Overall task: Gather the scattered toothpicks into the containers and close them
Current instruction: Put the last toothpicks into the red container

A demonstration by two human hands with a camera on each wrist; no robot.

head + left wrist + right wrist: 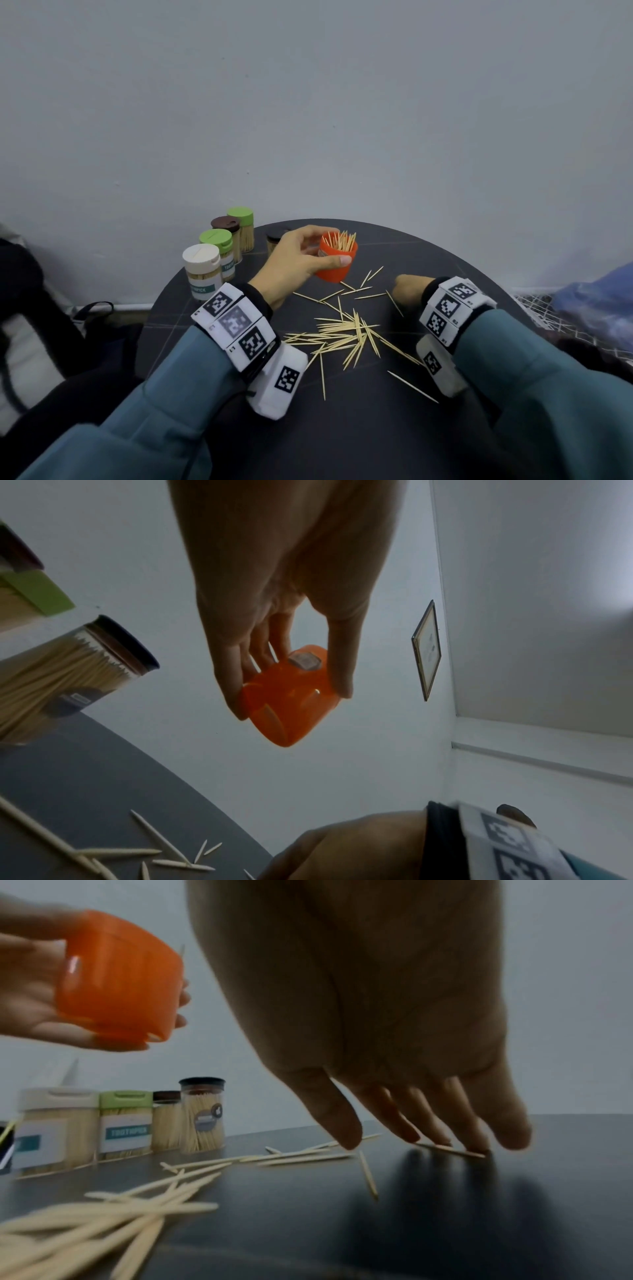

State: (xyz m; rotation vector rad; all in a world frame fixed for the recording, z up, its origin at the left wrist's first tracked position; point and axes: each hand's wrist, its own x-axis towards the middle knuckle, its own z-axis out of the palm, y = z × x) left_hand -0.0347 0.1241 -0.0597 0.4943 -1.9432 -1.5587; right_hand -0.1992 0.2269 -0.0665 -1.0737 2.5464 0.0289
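Observation:
My left hand (334, 246) grips an open orange container (334, 274) with several toothpicks standing in it, thumb on the near side and fingers on the far side. It hangs tilted above the table in the left wrist view (287, 704) and the right wrist view (120, 982). A pile of scattered toothpicks (346, 334) lies on the dark round table (376, 428) between my wrists. My right hand (380, 1139) points down with straight fingers. Its fingertips (476, 1146) touch a single toothpick (452, 1149) on the table, to the right of the pile.
Closed toothpick containers stand at the table's back left: a white-lidded one (201, 270), a green-lidded one (219, 245), a brown-lidded one (227, 233), another green (241, 226) and a dark-lidded jar (274, 240). A dark bag (34, 308) lies left; blue cloth (599, 301) right.

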